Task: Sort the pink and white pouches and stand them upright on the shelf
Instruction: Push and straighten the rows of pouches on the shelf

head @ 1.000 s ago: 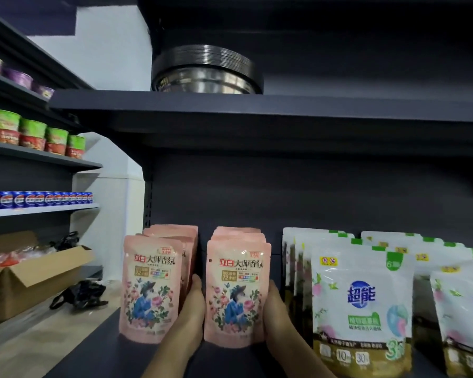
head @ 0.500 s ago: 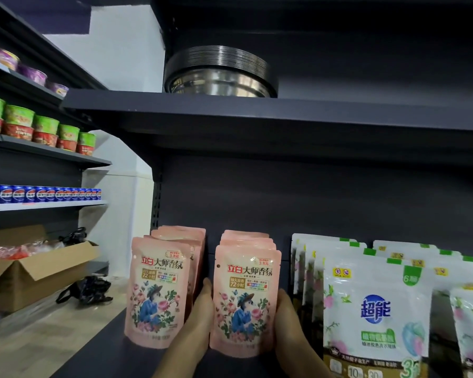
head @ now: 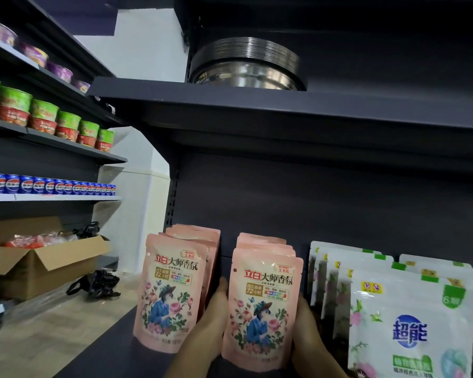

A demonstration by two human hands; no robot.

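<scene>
Nearest the camera, the right-hand row of pink pouches [head: 262,306] is pressed between two flat hands on the dark shelf [head: 99,353]: the left hand [head: 216,317] is laid against its left edge, the right hand [head: 306,326] against its right. The fingers of both are extended and flattened on the pouch sides rather than curled; their tips are hidden behind the pack, so full closure cannot be told. The front pouch is held upright, its base on the shelf.

Just beside it to the left, a second row of pink pouches [head: 170,290] is stood upright, untouched. To the right, rows of white pouches [head: 410,323] are lined up, also upright.

The pouches are judged to be soft, glossy film, light and liable to slump or slide; a hold at the side seams, low down, would seem steadiest, with the row squeezed together as one block.

Farther back, stacked steel bowls [head: 246,69] are seen on the upper shelf, and a cardboard box [head: 38,266] on the floor at left.
</scene>
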